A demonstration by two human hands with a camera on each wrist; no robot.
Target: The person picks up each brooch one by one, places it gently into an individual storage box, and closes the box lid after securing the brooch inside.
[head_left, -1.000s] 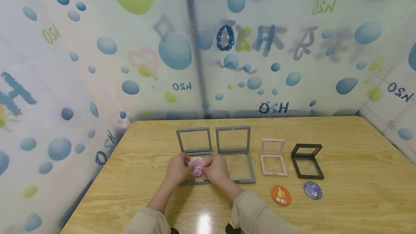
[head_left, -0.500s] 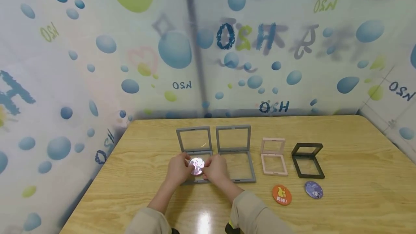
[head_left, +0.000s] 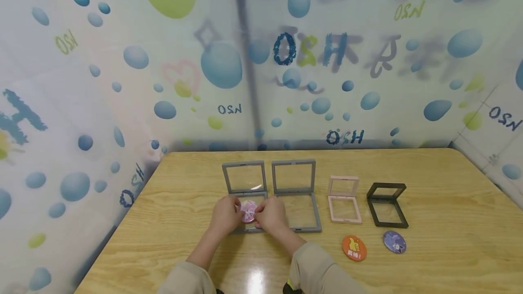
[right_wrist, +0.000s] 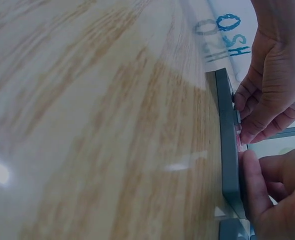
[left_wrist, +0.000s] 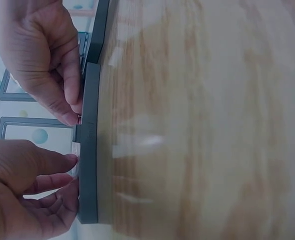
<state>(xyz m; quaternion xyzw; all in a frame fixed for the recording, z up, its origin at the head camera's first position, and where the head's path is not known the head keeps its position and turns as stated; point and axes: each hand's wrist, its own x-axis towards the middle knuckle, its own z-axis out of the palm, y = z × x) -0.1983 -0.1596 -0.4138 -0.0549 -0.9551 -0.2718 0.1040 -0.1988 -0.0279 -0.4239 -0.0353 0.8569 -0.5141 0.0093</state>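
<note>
A round pink badge (head_left: 249, 211) lies low over the lower half of the left grey hinged frame (head_left: 244, 164), whose lid stands upright. My left hand (head_left: 224, 214) pinches the badge's left edge; my right hand (head_left: 273, 214) pinches its right edge. In the left wrist view, the left hand (left_wrist: 25, 187) has its fingertips right at the frame's front rim (left_wrist: 90, 150). Seen from the right wrist, the right hand (right_wrist: 282, 192) is close over that same rim, with a sliver of pink between the hands. Fingers hide part of the badge.
To the right stand a second grey frame (head_left: 318, 212), a small pink frame (head_left: 345, 220) and a black frame (head_left: 390, 224), all with lids raised. An orange badge (head_left: 354, 248) and a purple badge (head_left: 394, 242) lie on the wooden table (head_left: 449, 257) in front of them.
Both hands keep their hold on the pink badge and barely shift. A bright glare crossed the badge half a second ago and has faded. The head view tilts slightly.
</note>
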